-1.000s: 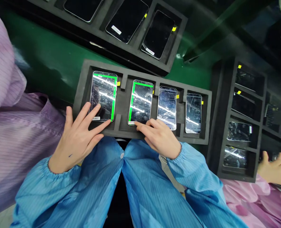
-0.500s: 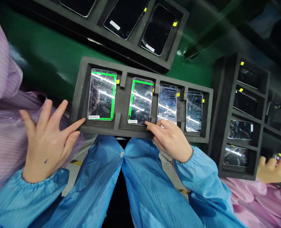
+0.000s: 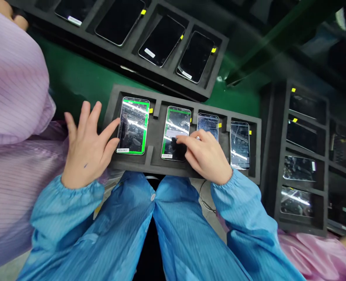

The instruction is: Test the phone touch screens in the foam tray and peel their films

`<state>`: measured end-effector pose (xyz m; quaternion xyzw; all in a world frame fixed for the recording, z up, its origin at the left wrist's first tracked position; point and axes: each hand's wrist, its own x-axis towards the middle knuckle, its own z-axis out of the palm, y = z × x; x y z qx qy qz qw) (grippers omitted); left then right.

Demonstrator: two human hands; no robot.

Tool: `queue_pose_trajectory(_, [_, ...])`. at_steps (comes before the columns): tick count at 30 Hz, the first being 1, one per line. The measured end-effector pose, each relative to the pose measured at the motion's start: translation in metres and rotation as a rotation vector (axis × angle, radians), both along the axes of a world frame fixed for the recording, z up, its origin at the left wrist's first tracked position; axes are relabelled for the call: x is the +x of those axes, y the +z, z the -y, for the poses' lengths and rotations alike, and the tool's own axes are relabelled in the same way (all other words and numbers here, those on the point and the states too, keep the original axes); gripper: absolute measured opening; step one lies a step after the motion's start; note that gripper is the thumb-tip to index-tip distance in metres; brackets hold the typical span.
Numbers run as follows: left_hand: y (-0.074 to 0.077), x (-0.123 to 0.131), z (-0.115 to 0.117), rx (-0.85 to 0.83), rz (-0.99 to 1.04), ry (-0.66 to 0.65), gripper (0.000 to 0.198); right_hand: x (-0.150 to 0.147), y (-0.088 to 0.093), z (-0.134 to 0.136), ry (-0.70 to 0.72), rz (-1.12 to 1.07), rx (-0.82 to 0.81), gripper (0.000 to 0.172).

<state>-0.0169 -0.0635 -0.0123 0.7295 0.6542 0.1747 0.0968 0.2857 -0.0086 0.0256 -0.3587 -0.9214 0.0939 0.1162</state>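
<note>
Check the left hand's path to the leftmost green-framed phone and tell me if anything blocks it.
Nothing visible blocks it. The left hand lies just left of the green-framed phone, and its index fingertip reaches over the black foam tray to the phone's left edge.

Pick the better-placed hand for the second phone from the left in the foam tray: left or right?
Right, probably: the right hand already lies over the second phone, fingers on its lower half, while the left hand sits beside the leftmost phone.
</note>
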Motion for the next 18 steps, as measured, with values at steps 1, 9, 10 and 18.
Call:
queue_pose_trajectory(1, [0.0, 0.002, -0.011, -0.008, -0.001, 0.005, 0.052, -0.002, -0.002, -0.009, -0.048, -0.006, -0.008, 0.034])
queue_pose_trajectory(9, [-0.003, 0.008, -0.057, 0.014, 0.027, -0.003, 0.056, 0.003, -0.014, -0.044, -0.273, 0.037, -0.07, 0.04])
queue_pose_trajectory(10, [-0.003, 0.008, -0.057, 0.017, 0.033, -0.009, 0.055, 0.005, -0.013, -0.041, -0.248, 0.021, -0.084, 0.039])
queue_pose_trajectory(18, [-0.007, 0.01, -0.049, 0.055, 0.103, -0.003, 0.053, 0.02, -0.014, -0.008, -0.138, -0.003, -0.065, 0.032])
